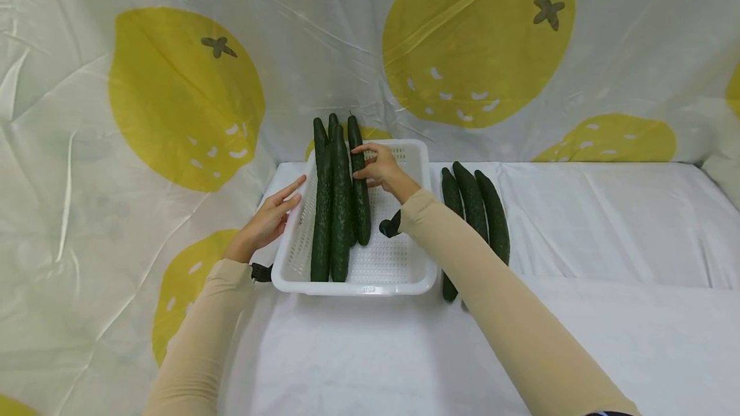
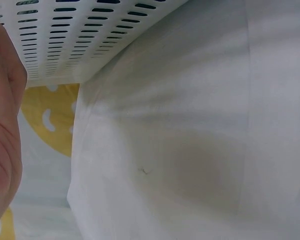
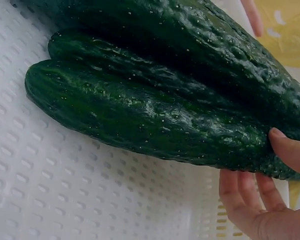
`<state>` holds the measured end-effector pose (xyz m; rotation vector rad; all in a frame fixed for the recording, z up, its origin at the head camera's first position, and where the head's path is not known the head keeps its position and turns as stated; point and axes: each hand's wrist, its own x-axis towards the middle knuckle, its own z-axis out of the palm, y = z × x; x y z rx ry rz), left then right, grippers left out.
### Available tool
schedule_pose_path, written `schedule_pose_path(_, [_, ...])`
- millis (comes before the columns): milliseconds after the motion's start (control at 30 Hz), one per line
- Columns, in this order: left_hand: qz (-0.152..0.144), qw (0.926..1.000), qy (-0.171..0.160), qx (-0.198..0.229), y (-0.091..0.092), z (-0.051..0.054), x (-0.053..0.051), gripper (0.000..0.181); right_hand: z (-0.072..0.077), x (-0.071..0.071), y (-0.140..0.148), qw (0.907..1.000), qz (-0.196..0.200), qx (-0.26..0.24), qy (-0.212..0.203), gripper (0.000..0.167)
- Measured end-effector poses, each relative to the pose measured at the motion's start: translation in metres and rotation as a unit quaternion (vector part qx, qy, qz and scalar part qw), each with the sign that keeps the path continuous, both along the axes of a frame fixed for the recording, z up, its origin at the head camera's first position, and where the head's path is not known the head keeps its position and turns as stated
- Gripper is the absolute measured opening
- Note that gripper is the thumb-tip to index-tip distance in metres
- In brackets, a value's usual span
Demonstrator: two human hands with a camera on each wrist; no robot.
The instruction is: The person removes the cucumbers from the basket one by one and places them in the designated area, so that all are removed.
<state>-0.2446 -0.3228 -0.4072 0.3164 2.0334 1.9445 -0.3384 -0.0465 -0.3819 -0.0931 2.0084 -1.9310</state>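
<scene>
A white perforated plastic basket (image 1: 358,289) sits on the white cloth. Along its left side lie three dark green cucumbers (image 1: 340,210), their far ends sticking up past the back rim. My right hand (image 1: 381,171) holds another cucumber (image 1: 361,204) beside them, thumb on one side and fingers on the other. In the right wrist view that cucumber (image 3: 140,120) stretches over the basket's bottom, with the thumb and fingertips on its far part. My left hand (image 1: 268,220) rests at the basket's left rim, its fingers straight. The left wrist view shows only part of this hand (image 2: 2,115), beside the basket's wall.
Three more cucumbers (image 1: 473,201) lie side by side on the cloth to the right of the basket, partly behind my right forearm. A hanging cloth (image 1: 324,31) with printed lemons stands behind and to the left of the table (image 1: 358,352).
</scene>
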Motion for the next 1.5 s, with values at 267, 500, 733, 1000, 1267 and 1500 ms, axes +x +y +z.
schedule_pose_path(267, [0.002, 0.9999, -0.007, 0.012, 0.000, 0.001, 0.000, 0.054, 0.006, 0.000, 0.005, 0.9996, 0.023, -0.008, -0.011, 0.057])
schedule_pose_path(500, [-0.008, 0.9995, -0.006, 0.031, -0.003, 0.001, -0.001, 0.053, 0.019, 0.007, 0.010, 0.9990, 0.044, -0.009, 0.006, 0.056])
schedule_pose_path(733, [-0.005, 0.9996, -0.006, 0.028, -0.003, 0.001, 0.001, 0.054, 0.028, 0.015, 0.019, 0.9983, 0.057, -0.008, 0.014, 0.056])
schedule_pose_path(1000, [-0.004, 0.9992, -0.018, 0.037, 0.000, 0.001, 0.001, 0.055, 0.033, 0.022, 0.039, 0.9973, 0.060, -0.015, 0.040, 0.056])
schedule_pose_path(1267, [-0.009, 0.9986, -0.020, 0.049, 0.001, 0.000, 0.000, 0.055, 0.042, 0.031, 0.059, 0.9964, 0.056, -0.020, 0.061, 0.056])
schedule_pose_path(1500, [-0.009, 0.9990, -0.019, 0.040, 0.001, 0.000, 0.000, 0.054, 0.055, 0.039, 0.076, 0.9955, 0.057, -0.037, 0.066, 0.056])
